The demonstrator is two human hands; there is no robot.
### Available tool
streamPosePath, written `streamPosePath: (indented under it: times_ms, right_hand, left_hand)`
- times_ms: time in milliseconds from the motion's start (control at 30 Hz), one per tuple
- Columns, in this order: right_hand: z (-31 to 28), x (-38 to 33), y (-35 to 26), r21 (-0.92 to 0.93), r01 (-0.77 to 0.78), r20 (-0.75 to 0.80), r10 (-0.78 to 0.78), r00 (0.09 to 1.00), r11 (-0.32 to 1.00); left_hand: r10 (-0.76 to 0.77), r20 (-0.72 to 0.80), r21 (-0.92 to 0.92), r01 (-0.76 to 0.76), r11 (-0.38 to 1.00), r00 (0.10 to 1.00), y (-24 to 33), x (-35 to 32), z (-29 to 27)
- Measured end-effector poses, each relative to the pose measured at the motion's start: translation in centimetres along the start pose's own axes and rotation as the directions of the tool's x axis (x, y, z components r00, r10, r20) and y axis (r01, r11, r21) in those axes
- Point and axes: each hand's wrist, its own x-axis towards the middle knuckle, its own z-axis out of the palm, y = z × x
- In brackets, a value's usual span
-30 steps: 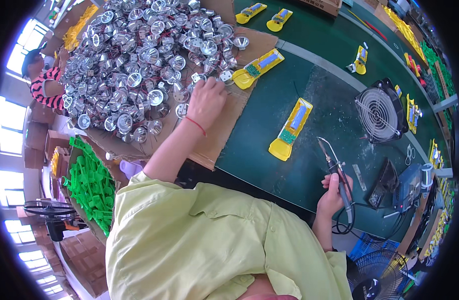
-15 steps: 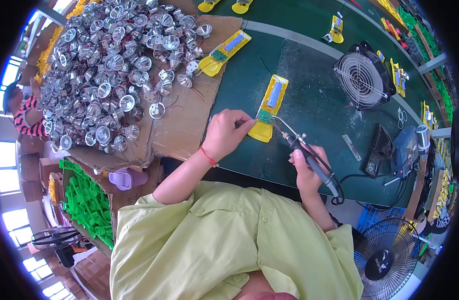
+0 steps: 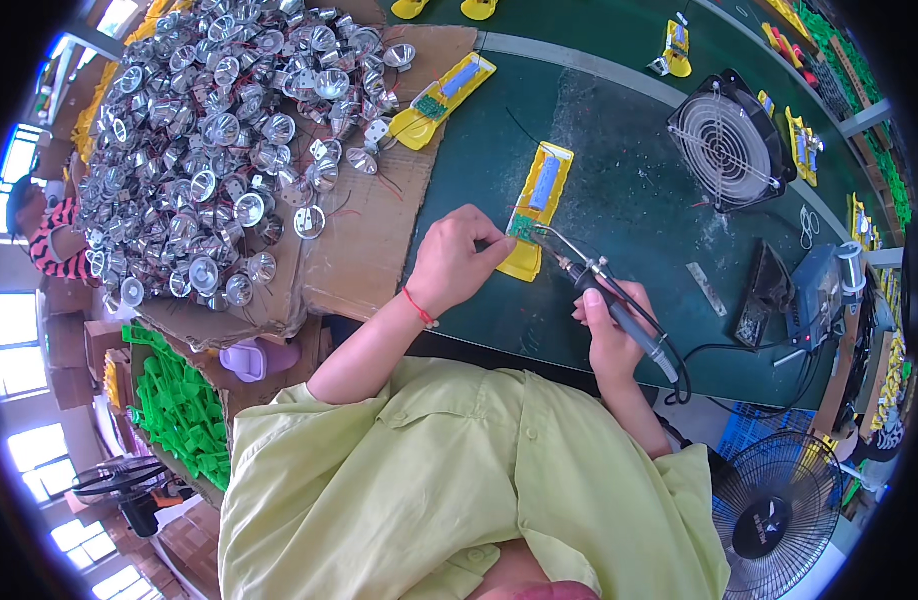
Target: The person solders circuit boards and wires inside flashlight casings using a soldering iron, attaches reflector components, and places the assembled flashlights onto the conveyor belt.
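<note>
Fingers (image 3: 495, 250) pinched, our left hand (image 3: 451, 264) has reached the circuit board (image 3: 523, 228); our right hand (image 3: 613, 342) grips the iron (image 3: 646, 342): soldering seems underway

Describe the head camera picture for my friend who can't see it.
A person's right hand points a soldering iron toward a green circuit board in a yellow casing; the left hand is pinched nearby. Many shiny reflector cups are heaped on cardboard at the left.
</note>
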Motion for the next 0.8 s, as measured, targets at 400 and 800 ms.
streamPosePath:
  times_ms: [400,800]
  right_hand:
    - [0.11,0.4,0.21,0.038,-0.086,-0.003,0.086,0.996,0.996]
    - [-0.41,-0.16,-0.4,0.099,-0.089,-0.057,0.095,0.994,0.991]
  left_hand:
    - [-0.025,0.034,-0.032,0.026,0.999,0.999,-0.07,0.32,0.01]
    - [-0.045,0.062,-0.062,0.048,0.997,0.997,0.12,0.39,-0.21]
